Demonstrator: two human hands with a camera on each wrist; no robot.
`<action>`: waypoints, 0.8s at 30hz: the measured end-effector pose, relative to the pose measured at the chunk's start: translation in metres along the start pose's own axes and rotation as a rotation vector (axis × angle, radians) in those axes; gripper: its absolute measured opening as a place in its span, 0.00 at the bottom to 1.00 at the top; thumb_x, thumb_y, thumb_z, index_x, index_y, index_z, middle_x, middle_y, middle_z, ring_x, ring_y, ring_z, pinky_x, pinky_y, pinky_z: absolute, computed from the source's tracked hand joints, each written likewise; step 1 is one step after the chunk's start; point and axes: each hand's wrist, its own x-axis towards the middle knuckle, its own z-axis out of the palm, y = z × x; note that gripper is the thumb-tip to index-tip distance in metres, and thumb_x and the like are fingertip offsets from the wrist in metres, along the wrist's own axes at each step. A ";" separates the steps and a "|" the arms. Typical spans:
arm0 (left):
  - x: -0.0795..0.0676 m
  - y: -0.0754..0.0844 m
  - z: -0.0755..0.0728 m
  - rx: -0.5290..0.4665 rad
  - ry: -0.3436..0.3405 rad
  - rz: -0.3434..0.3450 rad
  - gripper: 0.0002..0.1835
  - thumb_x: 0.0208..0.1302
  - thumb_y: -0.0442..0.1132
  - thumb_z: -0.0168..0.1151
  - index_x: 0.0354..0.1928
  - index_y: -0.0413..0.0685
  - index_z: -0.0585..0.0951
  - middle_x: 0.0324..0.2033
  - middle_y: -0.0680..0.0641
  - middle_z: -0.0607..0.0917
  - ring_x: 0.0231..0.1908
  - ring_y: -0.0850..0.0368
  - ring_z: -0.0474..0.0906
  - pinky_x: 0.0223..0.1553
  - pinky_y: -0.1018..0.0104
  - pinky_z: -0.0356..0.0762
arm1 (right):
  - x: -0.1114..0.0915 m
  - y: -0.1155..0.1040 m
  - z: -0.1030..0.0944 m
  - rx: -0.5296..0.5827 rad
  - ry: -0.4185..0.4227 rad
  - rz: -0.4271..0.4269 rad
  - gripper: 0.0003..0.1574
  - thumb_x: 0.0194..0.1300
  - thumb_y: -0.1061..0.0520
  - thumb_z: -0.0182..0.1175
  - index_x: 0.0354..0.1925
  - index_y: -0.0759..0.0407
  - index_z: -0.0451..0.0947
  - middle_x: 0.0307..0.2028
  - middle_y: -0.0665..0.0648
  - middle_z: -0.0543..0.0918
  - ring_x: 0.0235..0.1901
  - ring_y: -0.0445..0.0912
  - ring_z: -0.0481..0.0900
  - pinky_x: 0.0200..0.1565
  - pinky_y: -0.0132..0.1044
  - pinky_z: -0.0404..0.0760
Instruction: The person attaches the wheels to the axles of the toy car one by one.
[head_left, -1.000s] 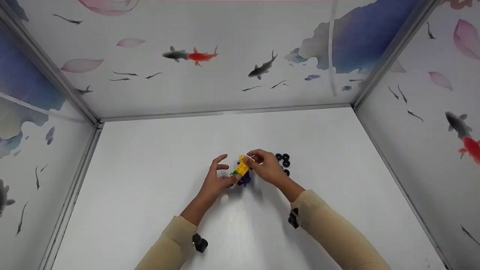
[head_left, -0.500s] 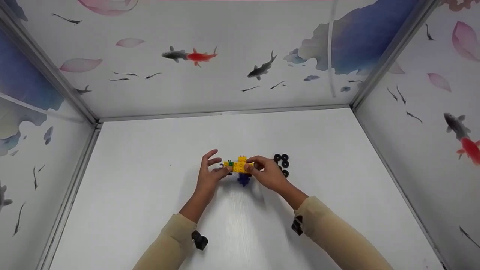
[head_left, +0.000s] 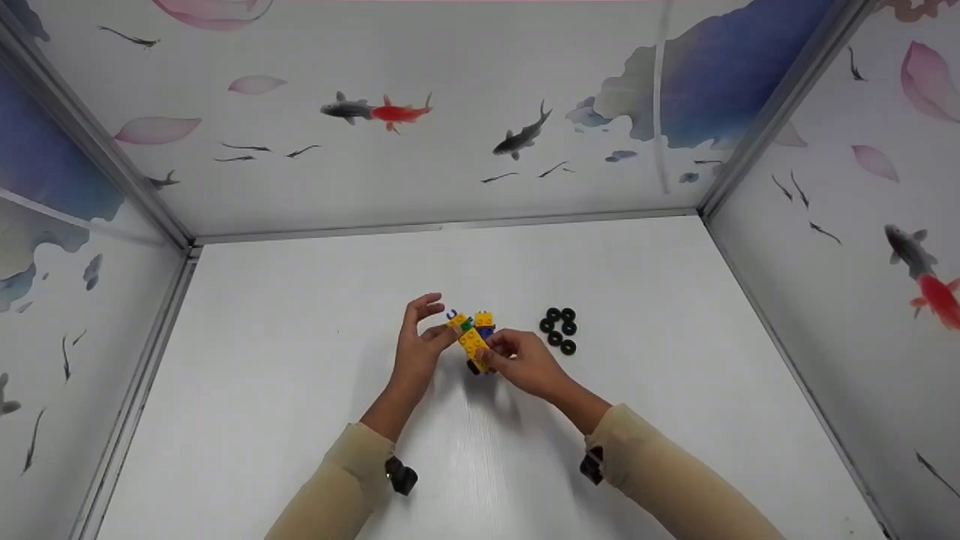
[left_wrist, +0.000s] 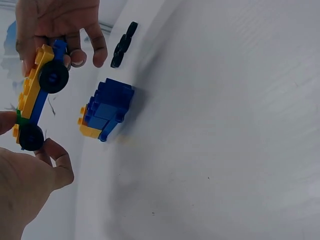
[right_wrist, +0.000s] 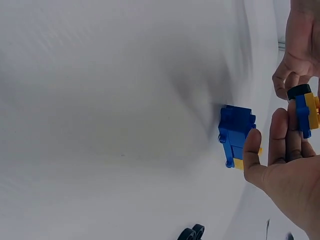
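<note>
A toy car (head_left: 472, 343) of yellow and blue building bricks, with black wheels (left_wrist: 53, 76) and a green brick near one end, is held raised between both hands. My left hand (head_left: 415, 350) pinches its green-brick end between thumb and fingers. The right hand (head_left: 531, 365) grips the other end, thumb on the yellow studs and fingers underneath. In the head view the car slants, its left end pointing away from the body. Behind it on the table stands a second assembly of blue and yellow bricks (left_wrist: 110, 104).
Several black tyres (left_wrist: 123, 46) lie grouped on the white table (head_left: 300, 360), to the right of the hands in the head view. Printed walls (head_left: 450, 172) with fish and petals enclose the table at the back and both sides.
The toy car has turned from slanting up to the right, through level, to slanting up to the left. My right hand has come nearer the body, uncovering more tyres.
</note>
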 end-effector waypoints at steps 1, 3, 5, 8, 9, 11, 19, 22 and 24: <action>0.000 0.000 0.000 0.004 -0.003 -0.001 0.31 0.74 0.36 0.71 0.75 0.58 0.73 0.75 0.39 0.70 0.66 0.42 0.84 0.69 0.56 0.85 | -0.001 0.000 0.001 0.000 -0.005 0.004 0.15 0.78 0.48 0.70 0.48 0.58 0.88 0.42 0.55 0.92 0.40 0.44 0.86 0.41 0.34 0.84; 0.001 0.000 0.001 0.004 -0.009 0.001 0.26 0.74 0.37 0.70 0.70 0.54 0.77 0.75 0.42 0.72 0.66 0.43 0.85 0.70 0.54 0.85 | -0.002 -0.001 0.002 0.001 -0.020 0.014 0.16 0.78 0.46 0.70 0.48 0.58 0.89 0.41 0.54 0.92 0.40 0.44 0.87 0.40 0.34 0.84; 0.002 0.000 0.002 -0.004 -0.017 0.007 0.20 0.74 0.36 0.70 0.64 0.51 0.80 0.76 0.42 0.73 0.66 0.43 0.85 0.70 0.54 0.85 | -0.003 -0.002 0.003 0.002 -0.038 0.010 0.17 0.78 0.45 0.70 0.47 0.58 0.89 0.41 0.54 0.93 0.39 0.44 0.87 0.40 0.34 0.83; 0.002 -0.001 0.003 0.013 -0.028 0.033 0.12 0.74 0.36 0.70 0.57 0.48 0.83 0.75 0.42 0.74 0.65 0.42 0.85 0.69 0.55 0.86 | -0.004 -0.003 0.004 -0.005 -0.055 -0.007 0.18 0.78 0.44 0.70 0.46 0.59 0.89 0.40 0.53 0.93 0.38 0.44 0.87 0.39 0.34 0.83; 0.002 -0.001 0.003 0.020 -0.032 0.045 0.11 0.75 0.35 0.70 0.55 0.47 0.84 0.75 0.42 0.75 0.64 0.41 0.85 0.68 0.56 0.86 | -0.003 -0.003 0.004 -0.006 -0.057 -0.013 0.18 0.78 0.45 0.70 0.45 0.59 0.90 0.39 0.53 0.93 0.38 0.44 0.87 0.39 0.34 0.84; 0.002 -0.002 0.002 0.036 -0.042 0.066 0.08 0.75 0.35 0.70 0.52 0.46 0.86 0.73 0.42 0.76 0.64 0.41 0.84 0.67 0.57 0.86 | -0.003 -0.003 0.005 -0.007 -0.063 -0.023 0.18 0.78 0.45 0.70 0.45 0.59 0.90 0.39 0.53 0.93 0.38 0.43 0.88 0.39 0.34 0.84; 0.001 -0.001 -0.002 0.142 -0.062 0.121 0.07 0.78 0.38 0.68 0.51 0.48 0.90 0.70 0.46 0.79 0.70 0.46 0.78 0.77 0.46 0.76 | -0.003 -0.003 0.006 0.022 -0.084 -0.026 0.19 0.79 0.44 0.69 0.47 0.60 0.89 0.40 0.54 0.94 0.38 0.43 0.89 0.44 0.42 0.90; 0.000 0.000 -0.002 0.171 -0.073 0.122 0.07 0.80 0.39 0.67 0.53 0.49 0.90 0.70 0.46 0.79 0.70 0.46 0.78 0.77 0.45 0.76 | -0.002 -0.003 0.006 0.067 -0.095 -0.016 0.19 0.80 0.46 0.68 0.49 0.62 0.88 0.43 0.57 0.94 0.40 0.45 0.91 0.51 0.53 0.93; -0.001 0.000 -0.002 0.185 -0.083 0.108 0.08 0.82 0.42 0.66 0.54 0.51 0.89 0.71 0.46 0.78 0.68 0.45 0.79 0.75 0.46 0.78 | -0.002 -0.003 0.007 0.113 -0.102 -0.008 0.19 0.81 0.48 0.67 0.50 0.64 0.88 0.45 0.58 0.93 0.43 0.49 0.93 0.56 0.57 0.93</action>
